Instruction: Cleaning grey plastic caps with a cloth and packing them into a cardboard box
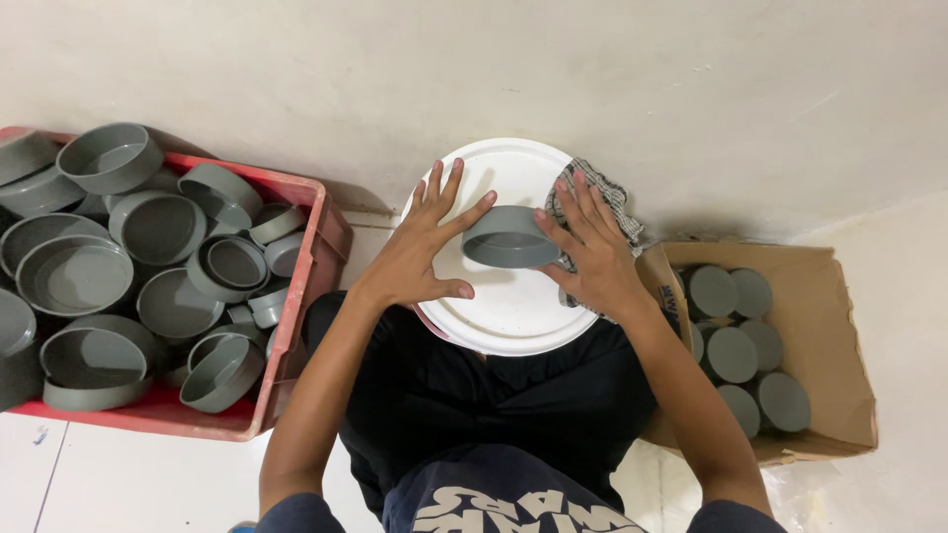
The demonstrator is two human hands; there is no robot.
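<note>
The grey cap between the hands looks like matt plastic, smooth-walled with a dull sheen. It sits on a white round lid of glossy, smooth plastic. Under the right hand lies a checked cloth, woven and soft. On the left, a red crate of hard plastic holds more matt grey caps. On the right, a cardboard box is brown, rough and creased.

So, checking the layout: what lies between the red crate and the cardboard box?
Head view: the white lid on the person's lap, carrying a grey cap.
</note>
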